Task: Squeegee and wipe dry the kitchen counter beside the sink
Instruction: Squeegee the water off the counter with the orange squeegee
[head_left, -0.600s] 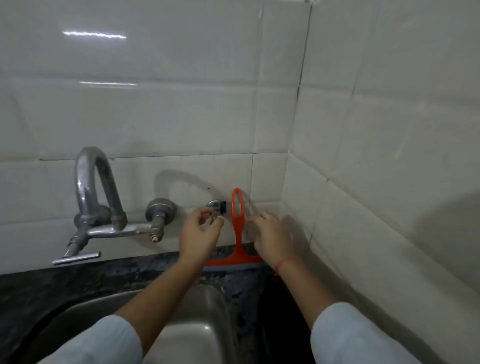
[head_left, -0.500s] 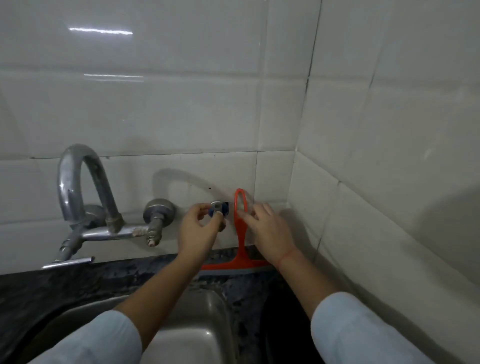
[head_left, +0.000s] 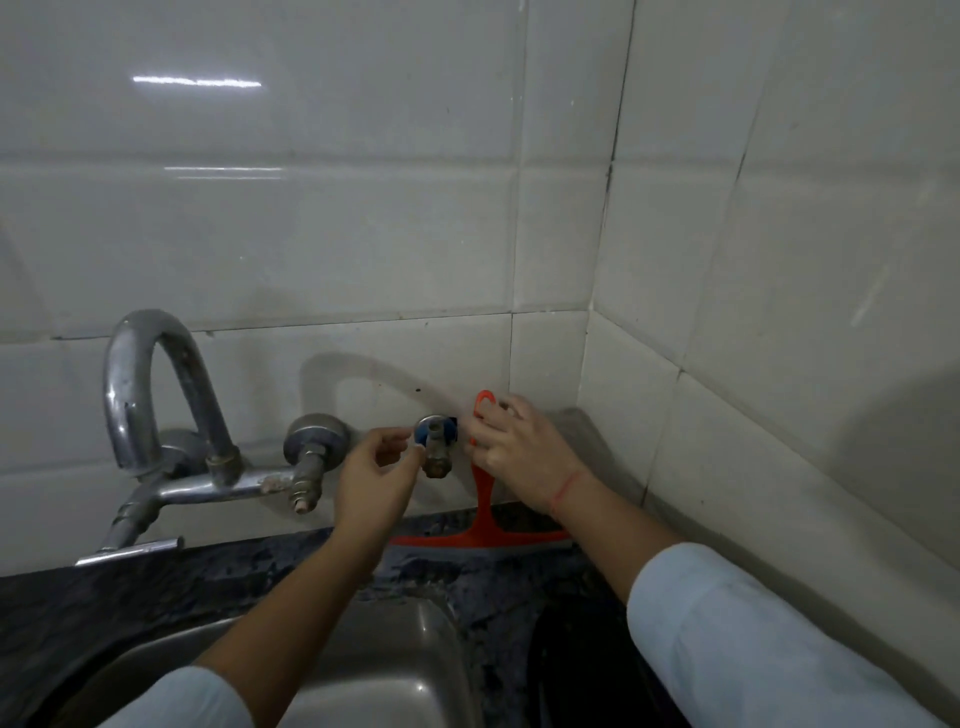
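A red squeegee (head_left: 485, 501) stands upright against the tiled back wall, its blade resting on the dark speckled counter (head_left: 218, 577) behind the sink. My right hand (head_left: 519, 452) is closed around the upper handle, just below its loop. My left hand (head_left: 374, 483) is to the left of it, thumb and fingertips pinched on the small wall tap (head_left: 436, 452) with a blue collar. The squeegee's middle handle is hidden by my right hand.
A curved chrome faucet (head_left: 140, 384) and its valve (head_left: 314, 441) stick out from the wall at left. The steel sink basin (head_left: 395, 665) lies below my forearms. The tiled side wall (head_left: 779, 415) closes the corner at right.
My right hand has moved left onto the squeegee's upper handle and closed on it. My left hand stays at the small tap.
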